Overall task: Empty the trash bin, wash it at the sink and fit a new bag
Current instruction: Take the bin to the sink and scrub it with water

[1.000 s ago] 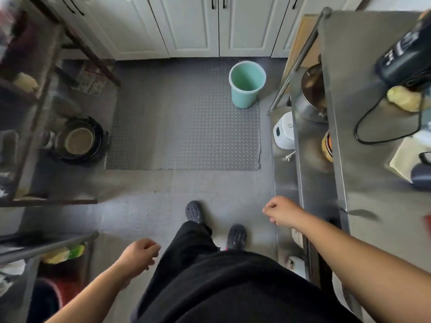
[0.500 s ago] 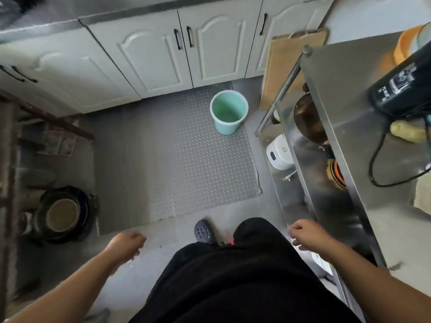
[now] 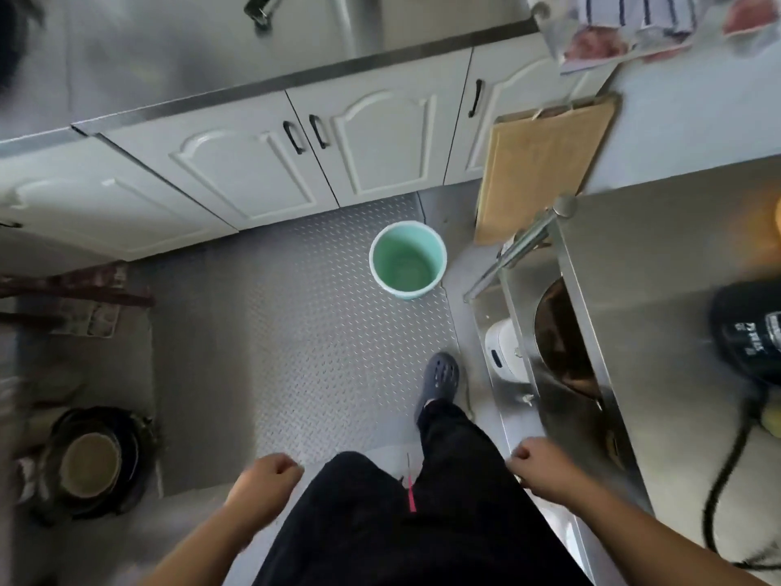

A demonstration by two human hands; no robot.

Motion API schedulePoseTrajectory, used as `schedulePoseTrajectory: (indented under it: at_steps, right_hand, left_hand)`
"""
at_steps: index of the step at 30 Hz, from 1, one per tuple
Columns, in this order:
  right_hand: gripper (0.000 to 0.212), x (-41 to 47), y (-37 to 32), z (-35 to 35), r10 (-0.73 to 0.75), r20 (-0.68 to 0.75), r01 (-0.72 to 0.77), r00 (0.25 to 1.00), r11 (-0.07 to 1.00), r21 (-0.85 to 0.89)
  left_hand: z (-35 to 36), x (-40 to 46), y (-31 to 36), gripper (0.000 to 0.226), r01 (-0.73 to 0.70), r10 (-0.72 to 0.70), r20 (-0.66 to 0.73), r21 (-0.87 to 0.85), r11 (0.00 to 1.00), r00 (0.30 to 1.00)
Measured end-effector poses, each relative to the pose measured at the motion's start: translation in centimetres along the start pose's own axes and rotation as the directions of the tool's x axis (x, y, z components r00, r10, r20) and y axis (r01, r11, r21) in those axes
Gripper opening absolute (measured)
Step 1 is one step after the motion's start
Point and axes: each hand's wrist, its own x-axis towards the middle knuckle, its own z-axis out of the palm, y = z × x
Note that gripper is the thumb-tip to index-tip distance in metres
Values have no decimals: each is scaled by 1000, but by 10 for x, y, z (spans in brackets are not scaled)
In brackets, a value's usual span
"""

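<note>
Hands [image 3: 397, 467] curled, bare — green bin [image 3: 408, 260] ahead

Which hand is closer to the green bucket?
Right, only slightly. The right hand is below and right of the green bucket, by the steel shelf; the left hand is below and left. Neither touches it.

White lettering marks the black appliance [image 3: 750, 332] on the steel counter, too blurred to read.

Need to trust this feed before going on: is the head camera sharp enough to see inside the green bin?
Head view: the centre is fairly sharp, and the green bin reads clearly with no bag in it; the edges smear with motion blur, worst on the black appliance; wide-angle bending curves the cabinets.
</note>
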Motion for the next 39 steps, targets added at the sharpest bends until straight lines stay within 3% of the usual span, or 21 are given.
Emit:
schedulePoseTrajectory:
  at_steps: [3, 6, 8, 14, 17, 22, 28, 30, 34, 39]
  right_hand:
    - [29, 39, -56, -46, -48, -23, 47, 999, 996, -78]
    - [24, 78, -107, -73, -80, -68, 78, 995, 996, -36]
    - [15, 112, -134, -79, -69, -64, 71, 996, 997, 31]
    - [16, 249, -165, -61, 17, -20, -13, 1000, 975, 223]
    - [18, 319, -165, -40, 61, 3, -60, 998, 966, 253]
    - [11, 418, -157, 0, 78, 7, -77, 997, 957, 280]
    - [30, 492, -141, 36, 15, 16, -17, 1000, 996, 88]
    - [30, 504, -139, 41, 19, 23, -21, 1000, 997, 75]
    - [18, 513, -131, 46, 66, 32, -70, 997, 987, 144]
    - [14, 504, -125, 33, 100, 33, -104, 994, 986, 130]
  left_hand:
    - [5, 12, 27, 16, 101, -102, 68, 19, 995, 992]
    - [2, 49, 61, 16, 145, -143, 96, -11, 989, 985]
    - [2, 91, 89, 16, 136, -124, 152, -72, 988, 981]
    - [29, 271, 176, 16, 27, 6, 178, -180, 983, 984]
    - [51, 361, 203, 18, 43, 4, 179, -258, 965, 984]
    - [88, 483, 223, 44, 154, -49, 218, -496, 855, 975]
    - [123, 577, 231, 70, 263, -15, 337, -706, 657, 941]
    - [133, 593, 236, 64, 284, -9, 344, -760, 585, 939]
    - [142, 607, 254, 26, 299, -49, 315, -826, 478, 948]
    - [140, 599, 263, 14, 346, -111, 330, -845, 408, 937]
